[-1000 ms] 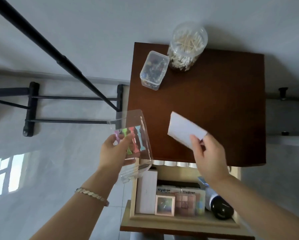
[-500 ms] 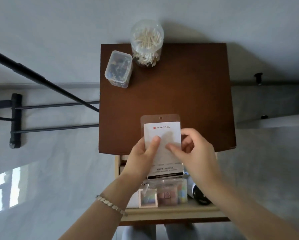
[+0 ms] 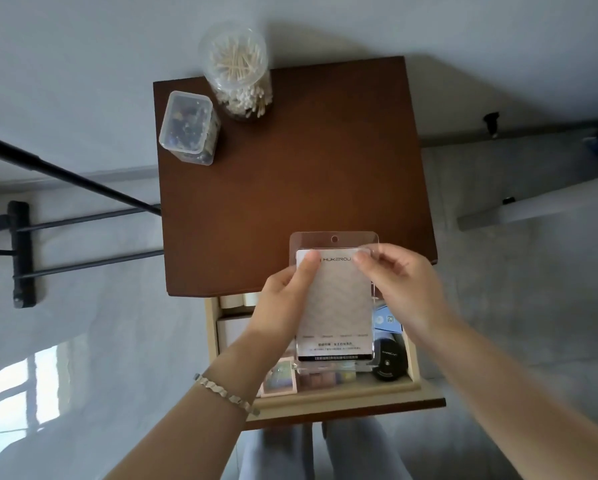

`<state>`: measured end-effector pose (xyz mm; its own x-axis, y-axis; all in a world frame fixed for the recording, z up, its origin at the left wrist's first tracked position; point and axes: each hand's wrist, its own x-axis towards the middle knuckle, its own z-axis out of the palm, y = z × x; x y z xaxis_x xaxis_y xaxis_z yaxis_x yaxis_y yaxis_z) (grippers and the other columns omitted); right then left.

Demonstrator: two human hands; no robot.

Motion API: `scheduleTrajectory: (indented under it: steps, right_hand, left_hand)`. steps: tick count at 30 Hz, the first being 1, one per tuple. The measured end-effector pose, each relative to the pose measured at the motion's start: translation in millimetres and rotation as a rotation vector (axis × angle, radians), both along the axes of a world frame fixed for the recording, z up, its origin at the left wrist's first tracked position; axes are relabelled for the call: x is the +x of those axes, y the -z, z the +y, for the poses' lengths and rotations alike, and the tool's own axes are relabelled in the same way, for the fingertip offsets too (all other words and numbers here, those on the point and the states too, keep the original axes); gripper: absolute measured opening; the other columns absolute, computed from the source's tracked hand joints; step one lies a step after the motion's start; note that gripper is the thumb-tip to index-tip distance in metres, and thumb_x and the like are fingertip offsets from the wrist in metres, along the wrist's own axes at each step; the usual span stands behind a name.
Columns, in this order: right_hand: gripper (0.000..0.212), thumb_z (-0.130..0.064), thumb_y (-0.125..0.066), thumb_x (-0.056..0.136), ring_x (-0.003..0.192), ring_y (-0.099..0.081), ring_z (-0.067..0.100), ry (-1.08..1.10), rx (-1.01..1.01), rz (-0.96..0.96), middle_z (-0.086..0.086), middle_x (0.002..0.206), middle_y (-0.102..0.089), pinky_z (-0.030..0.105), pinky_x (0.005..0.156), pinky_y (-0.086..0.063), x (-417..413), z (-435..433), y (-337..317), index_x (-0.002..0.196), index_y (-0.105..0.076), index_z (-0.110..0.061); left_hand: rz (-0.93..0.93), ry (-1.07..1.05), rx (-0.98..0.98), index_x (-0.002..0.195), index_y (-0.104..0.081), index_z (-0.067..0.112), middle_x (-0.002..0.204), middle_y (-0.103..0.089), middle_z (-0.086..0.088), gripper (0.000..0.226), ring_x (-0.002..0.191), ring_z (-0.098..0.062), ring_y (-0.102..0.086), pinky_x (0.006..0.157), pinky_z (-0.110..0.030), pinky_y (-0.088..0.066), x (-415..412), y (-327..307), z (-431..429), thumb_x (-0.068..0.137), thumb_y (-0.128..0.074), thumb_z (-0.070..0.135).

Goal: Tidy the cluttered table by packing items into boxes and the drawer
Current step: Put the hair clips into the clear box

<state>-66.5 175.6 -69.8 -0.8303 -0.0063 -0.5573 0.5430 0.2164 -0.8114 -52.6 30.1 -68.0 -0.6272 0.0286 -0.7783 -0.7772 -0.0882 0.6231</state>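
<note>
two hands hold one clear plastic package over the near edge of the brown table (image 3: pixel 308 168), above the open drawer (image 3: pixel 342 389), which juts toward the person and is already crowded with small boxes and a dark round item. at the far left of the table top stand a jar of cotton swabs (image 3: pixel 236 77) and, just near-left of it, a small lidded box (image 3: pixel 188 128).

the package (image 3: pixel 335 306) is a flat, see-through shell with a hang hole at its far end and a white printed card inside. the left hand (image 3: pixel 283 306) grips its left edge, thumb laid on the face of the card. the right hand (image 3: pixel 401 289) pinches the far right corner between thumb and fingertips.

it looks light and fairly stiff, though the thin shell would likely flex and its glossy faces slip. the long side edges seem a safer hold than the flat faces.

compared with half a second ago, the right hand has climbed from the middle of the card to that far corner, and the left thumb sits higher. a second ago shell and card were apart, one in each hand.
</note>
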Motion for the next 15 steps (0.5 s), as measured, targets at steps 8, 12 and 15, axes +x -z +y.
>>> scheduleTrajectory:
  steps: [8,12,15]
  right_hand:
    - [0.016,-0.032,-0.057,0.087,0.085,-0.067,0.006,-0.016,-0.145,-0.223,-0.005,0.097,-0.068,0.021,0.069,-0.056,15,6,0,0.101,-0.061,-0.024]
    - [0.033,-0.039,-0.036,0.094,0.077,-0.071,0.017,-0.097,-0.335,-0.487,0.005,0.088,-0.073,0.024,0.062,-0.056,21,15,-5,0.103,-0.060,-0.018]
    - [0.039,-0.040,-0.039,0.086,0.070,-0.070,0.023,-0.071,-0.481,-0.494,0.012,0.082,-0.073,0.025,0.055,-0.055,21,22,-10,0.102,-0.061,-0.013]
  left_hand:
    - [0.003,-0.117,-0.159,0.072,-0.059,0.015,0.067,-0.061,0.001,0.033,0.060,-0.013,-0.058,0.058,-0.025,-0.050,-7,4,9,0.095,-0.048,0.035]
    - [-0.159,-0.448,-0.220,0.071,-0.050,0.019,0.069,-0.050,-0.001,0.034,0.071,-0.019,-0.052,0.067,-0.031,-0.042,-20,11,-9,0.094,-0.043,0.042]
    - [-0.158,-0.501,-0.293,0.070,-0.050,0.022,0.066,-0.052,0.003,0.035,0.067,-0.019,-0.055,0.064,-0.029,-0.043,-21,13,-20,0.095,-0.041,0.044]
